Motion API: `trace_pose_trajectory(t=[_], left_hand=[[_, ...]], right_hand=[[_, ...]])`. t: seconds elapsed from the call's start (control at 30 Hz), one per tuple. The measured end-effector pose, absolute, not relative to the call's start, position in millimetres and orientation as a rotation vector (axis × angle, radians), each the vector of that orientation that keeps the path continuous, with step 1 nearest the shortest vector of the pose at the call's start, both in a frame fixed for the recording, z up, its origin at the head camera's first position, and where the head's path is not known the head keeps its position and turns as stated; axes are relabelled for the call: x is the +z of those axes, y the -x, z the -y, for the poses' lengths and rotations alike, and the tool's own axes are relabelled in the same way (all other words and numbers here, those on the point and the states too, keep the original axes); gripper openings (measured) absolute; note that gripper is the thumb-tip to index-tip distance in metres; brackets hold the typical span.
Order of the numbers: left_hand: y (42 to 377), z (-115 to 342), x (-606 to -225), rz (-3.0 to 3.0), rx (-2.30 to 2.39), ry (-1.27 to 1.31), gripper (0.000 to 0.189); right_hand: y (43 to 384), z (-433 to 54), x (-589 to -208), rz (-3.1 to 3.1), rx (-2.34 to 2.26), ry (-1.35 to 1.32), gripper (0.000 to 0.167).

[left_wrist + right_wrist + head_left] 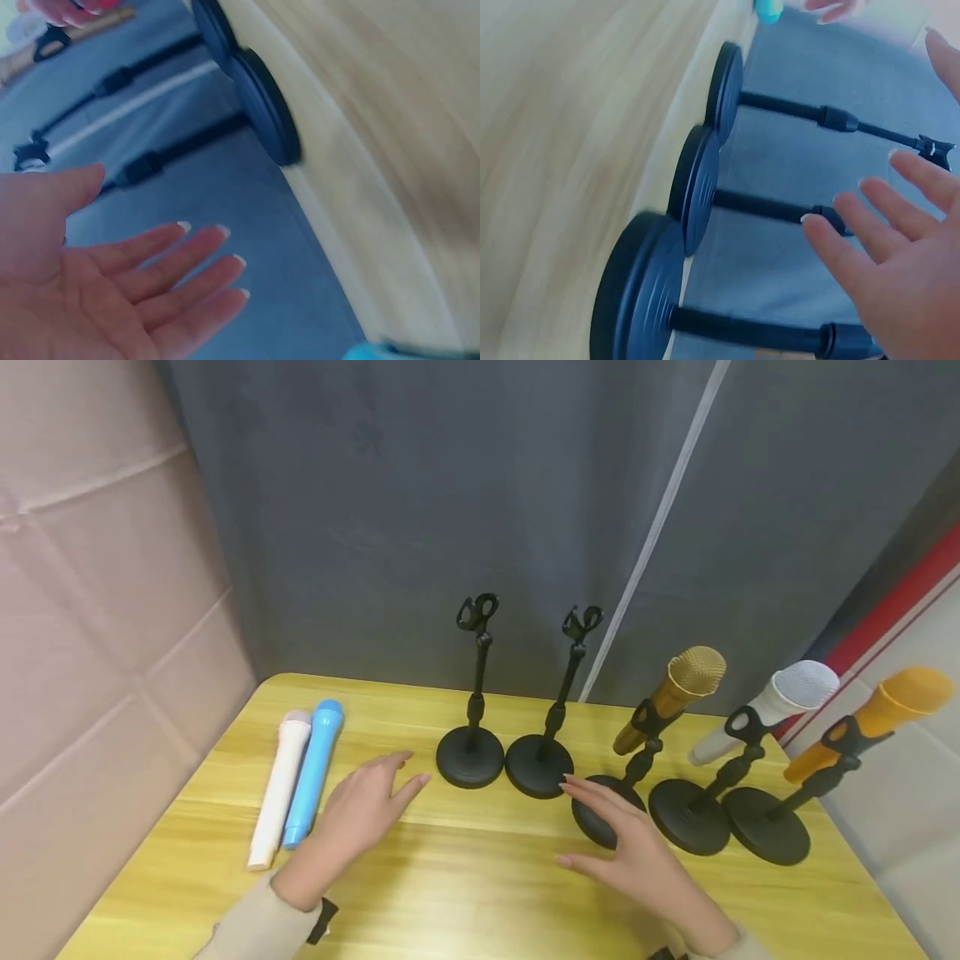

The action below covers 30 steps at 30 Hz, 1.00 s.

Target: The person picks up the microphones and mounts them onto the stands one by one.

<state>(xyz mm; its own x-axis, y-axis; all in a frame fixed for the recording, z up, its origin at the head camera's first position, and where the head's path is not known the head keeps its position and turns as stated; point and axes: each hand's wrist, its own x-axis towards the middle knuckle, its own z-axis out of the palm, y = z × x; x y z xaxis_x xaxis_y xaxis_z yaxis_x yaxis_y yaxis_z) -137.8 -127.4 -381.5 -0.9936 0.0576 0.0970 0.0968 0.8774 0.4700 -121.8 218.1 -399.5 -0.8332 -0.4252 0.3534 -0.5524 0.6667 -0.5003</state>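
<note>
My left hand (362,803) hovers over the table with fingers extended and holds nothing. Just left of it lie a blue microphone (313,772) and a white one with a pinkish head (280,789), side by side. My right hand (633,852) has its fingers spread, holding nothing, in front of a black stand that bears a gold microphone (686,681). Two black stands with bare clips, the left stand (470,756) and the right stand (540,764), stand upright beyond and between the hands. Both palms show in the wrist views.
On the right, a white microphone (787,697) and an orange microphone (888,714) sit tilted in the clips of two more black stands. A grey curtain (450,510) hangs behind the wooden table (450,893). A pale cloth wall (97,610) rises at the left.
</note>
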Motion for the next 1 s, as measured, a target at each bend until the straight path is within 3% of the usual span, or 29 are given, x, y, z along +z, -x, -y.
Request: trace_pose_trajectory(t=[0.27, 0.4, 0.7, 1.0], left_hand=[[144.1, 170.6, -389.2, 3.021, -0.624, -0.013, 0.069], [150.8, 188.4, -391.2, 3.085, -0.551, -0.059, 0.076], [165.5, 212.1, -398.3, 3.05, -0.274, -0.081, 0.059], [177.6, 213.3, -399.9, 3.125, -0.231, -0.138, 0.064]], right_hand=[[139.7, -208.7, -396.4, 2.643, 1.094, -0.721, 0.104], [154.6, -207.8, -395.8, 2.625, 1.163, -0.629, 0.106], [175.4, -197.5, -392.9, 2.771, 1.286, -0.395, 0.111], [193.1, -187.6, -391.4, 2.777, 1.348, -0.315, 0.115]])
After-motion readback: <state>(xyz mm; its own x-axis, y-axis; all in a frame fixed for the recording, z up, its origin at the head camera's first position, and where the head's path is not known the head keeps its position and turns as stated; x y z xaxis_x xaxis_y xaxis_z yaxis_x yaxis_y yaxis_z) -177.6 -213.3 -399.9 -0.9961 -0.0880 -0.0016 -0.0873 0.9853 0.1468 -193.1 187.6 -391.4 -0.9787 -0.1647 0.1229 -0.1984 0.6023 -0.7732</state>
